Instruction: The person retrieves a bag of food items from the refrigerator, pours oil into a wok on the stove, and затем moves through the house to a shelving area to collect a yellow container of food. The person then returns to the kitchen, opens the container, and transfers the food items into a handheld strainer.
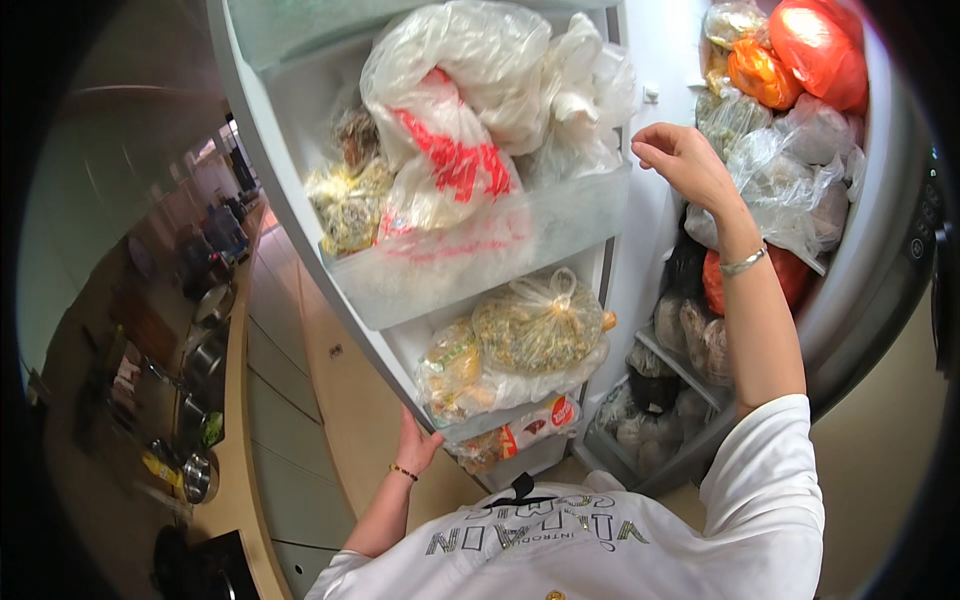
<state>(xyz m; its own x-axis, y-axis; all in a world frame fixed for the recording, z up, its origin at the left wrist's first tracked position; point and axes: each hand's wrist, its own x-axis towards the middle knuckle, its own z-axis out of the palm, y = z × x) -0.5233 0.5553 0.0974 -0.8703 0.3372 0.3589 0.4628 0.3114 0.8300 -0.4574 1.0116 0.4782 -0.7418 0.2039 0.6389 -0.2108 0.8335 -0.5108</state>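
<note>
My left hand is at the lower outer edge of an open refrigerator door, its thumb on the near side and its fingers partly hidden behind the edge. My right hand is raised between the door racks and the packed compartment, loosely curled with nothing visible in it. Beside it, the upper door rack holds a large white plastic bag with red print. A tied clear bag of chopped greenish food sits in the rack below. Under that lies a red-and-white food package.
Right of my arm, the compartment is packed with clear bags, a red bag and an orange bag. A drawer projects low down. Leftward runs a kitchen counter with metal pots and a black cooktop.
</note>
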